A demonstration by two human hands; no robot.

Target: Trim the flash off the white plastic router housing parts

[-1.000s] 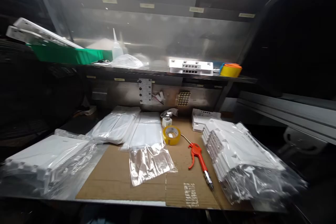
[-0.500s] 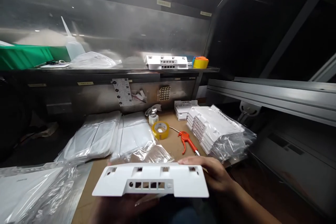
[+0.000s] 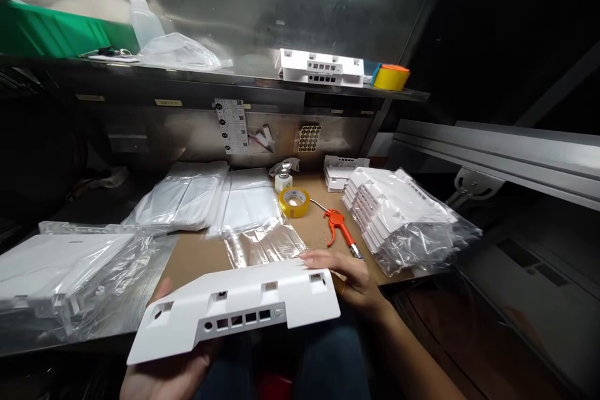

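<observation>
Between my two hands is a white plastic router housing [image 3: 239,300], its edge with a round hole and several square port openings facing me. It tilts a little, the left end lower. My left hand [image 3: 173,369] supports that end from underneath, its fingers partly hidden by the housing. On the right end, my right hand [image 3: 347,278] grips the edge with fingers on top. Beyond the housing, a clear plastic bag [image 3: 267,242] lies on the brown work surface [image 3: 192,256]. An orange air blow gun [image 3: 338,225] rests just past my right hand.
Stacked bagged housings [image 3: 398,212] stand right; more wrapped white covers [image 3: 70,262] lie left. Behind are piles of plastic sleeves [image 3: 182,197], a yellow tape roll [image 3: 294,202] and a pump bottle [image 3: 284,180]. A metal shelf [image 3: 253,80] holds two housings [image 3: 321,67] and a green bin [image 3: 60,31].
The housing has moved left in view and turned, its left end now nearer and lower. My left hand, blurred before, shows clearly beneath it. The whole view has tipped downward.
</observation>
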